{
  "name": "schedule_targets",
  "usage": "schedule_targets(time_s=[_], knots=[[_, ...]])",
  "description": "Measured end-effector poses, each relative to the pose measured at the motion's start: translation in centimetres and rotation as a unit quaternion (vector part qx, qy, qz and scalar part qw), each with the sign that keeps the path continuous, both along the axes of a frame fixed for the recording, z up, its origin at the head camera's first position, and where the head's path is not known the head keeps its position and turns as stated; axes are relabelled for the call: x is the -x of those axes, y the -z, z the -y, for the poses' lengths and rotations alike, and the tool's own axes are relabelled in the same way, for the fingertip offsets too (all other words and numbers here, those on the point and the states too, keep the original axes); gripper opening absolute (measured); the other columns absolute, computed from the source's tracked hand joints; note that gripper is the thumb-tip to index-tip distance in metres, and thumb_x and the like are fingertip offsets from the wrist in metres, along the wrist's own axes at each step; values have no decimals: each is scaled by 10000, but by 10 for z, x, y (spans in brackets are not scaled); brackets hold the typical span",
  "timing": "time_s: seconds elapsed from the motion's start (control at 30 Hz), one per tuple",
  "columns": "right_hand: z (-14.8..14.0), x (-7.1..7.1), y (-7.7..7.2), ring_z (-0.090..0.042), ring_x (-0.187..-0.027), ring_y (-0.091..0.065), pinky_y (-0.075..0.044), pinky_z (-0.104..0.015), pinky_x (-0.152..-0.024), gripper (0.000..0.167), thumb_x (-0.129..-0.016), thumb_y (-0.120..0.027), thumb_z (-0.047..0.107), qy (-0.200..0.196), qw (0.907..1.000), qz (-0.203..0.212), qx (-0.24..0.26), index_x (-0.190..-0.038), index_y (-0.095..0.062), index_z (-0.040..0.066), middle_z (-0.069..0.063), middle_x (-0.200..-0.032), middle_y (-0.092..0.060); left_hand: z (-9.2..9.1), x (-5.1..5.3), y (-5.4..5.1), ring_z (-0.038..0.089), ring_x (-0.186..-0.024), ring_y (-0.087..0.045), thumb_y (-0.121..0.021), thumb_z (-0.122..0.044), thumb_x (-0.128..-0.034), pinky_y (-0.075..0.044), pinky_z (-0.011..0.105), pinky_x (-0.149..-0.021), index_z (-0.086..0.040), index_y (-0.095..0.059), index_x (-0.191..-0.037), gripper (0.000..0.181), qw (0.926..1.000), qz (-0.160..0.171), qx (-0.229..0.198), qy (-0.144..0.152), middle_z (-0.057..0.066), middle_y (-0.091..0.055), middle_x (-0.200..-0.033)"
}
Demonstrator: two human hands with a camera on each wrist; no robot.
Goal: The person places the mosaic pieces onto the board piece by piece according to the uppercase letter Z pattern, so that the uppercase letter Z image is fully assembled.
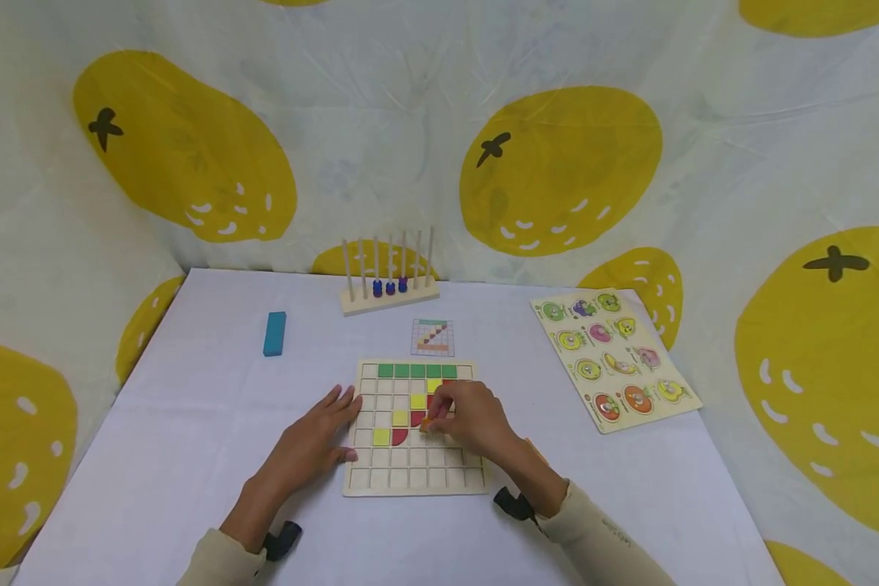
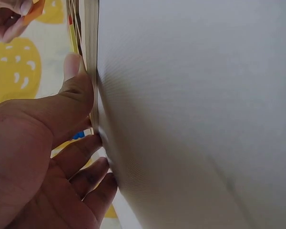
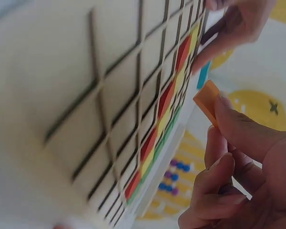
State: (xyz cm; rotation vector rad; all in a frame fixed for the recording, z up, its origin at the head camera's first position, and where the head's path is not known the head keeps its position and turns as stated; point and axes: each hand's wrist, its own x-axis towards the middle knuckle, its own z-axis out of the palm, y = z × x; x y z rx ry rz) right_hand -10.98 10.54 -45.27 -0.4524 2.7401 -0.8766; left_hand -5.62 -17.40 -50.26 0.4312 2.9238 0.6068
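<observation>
A wooden grid board (image 1: 413, 480) lies on the table, with green square tiles (image 1: 417, 371) in a row near its far edge. Below them, yellow square tiles (image 1: 382, 437) step diagonally, with red rounded tiles (image 1: 400, 437) beside them. Between thumb and fingers, my right hand (image 1: 476, 419) pinches a small orange tile (image 3: 207, 100) just above the board, right of the lowest red tile. At the board's left edge rests my left hand (image 1: 311, 443), fingers spread; its thumb (image 2: 76, 81) and fingertips touch the edge.
A small pattern card (image 1: 433, 338) lies beyond the board. Behind it stands a peg rack (image 1: 391, 303) with blue and purple beads. A teal block (image 1: 274, 334) is at the left, a fruit puzzle board (image 1: 615, 358) at the right. Something orange (image 1: 535, 450) shows partly behind my right wrist.
</observation>
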Motion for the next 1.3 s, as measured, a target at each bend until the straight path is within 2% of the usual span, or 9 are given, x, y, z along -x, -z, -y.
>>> schedule_targets(time_s=[0.23,0.43,0.67,0.8,1.03,1.3], knots=[[31,-10,4,-35,-715,-570,-455,-234,-648,262,-782,-965,244,-524,9986,80,6,-752,-706,271,165,-681,-623,2,2,-1,382,-1616,-317,-935,-320,-785,-466,535,-1193,-93,-475,-1599,963,10000,-13,-45,52,122,-394,-1705],[53,-15,13,-35,-627,-543,-427,-210,-569,252,-818,-945,244,-816,9965,203,-31,-749,-702,260,145,-628,-596,4,3,-1,378,-1615,-319,-924,-315,-802,-467,537,-1193,-85,-480,-1597,940,9999,-23,-91,122,129,-399,-1703],[67,-16,17,-31,-616,-510,-408,-192,-551,242,-843,-927,225,-1004,9945,-67,-290,-763,-698,240,133,-641,-564,4,3,0,379,-1609,-331,-924,-308,-805,-482,529,-1180,-74,-492,-1589,924,9998,-83,-88,175,134,-416,-1694],[71,-16,17,-30,-636,-503,-405,-186,-554,222,-858,-912,209,-1047,9931,-221,-490,-773,-709,235,139,-663,-562,4,3,-1,380,-1609,-332,-928,-302,-800,-483,531,-1179,-74,-494,-1587,927,9998,-64,-120,153,135,-419,-1692],[70,-20,20,-19,-632,-506,-399,-195,-541,237,-857,-910,215,-1234,9897,-187,-700,-743,-704,245,148,-648,-567,3,2,-3,381,-1609,-331,-929,-290,-802,-478,536,-1183,-72,-496,-1586,921,9998,-55,-123,113,136,-419,-1690],[54,-21,21,-30,-670,-540,-446,-204,-612,183,-846,-922,231,-942,9949,8,-357,-812,-743,246,158,-682,-591,4,-1,-1,384,-1607,-335,-937,-298,-788,-484,534,-1177,-80,-491,-1590,943,9999,-81,-118,81,135,-420,-1691]])
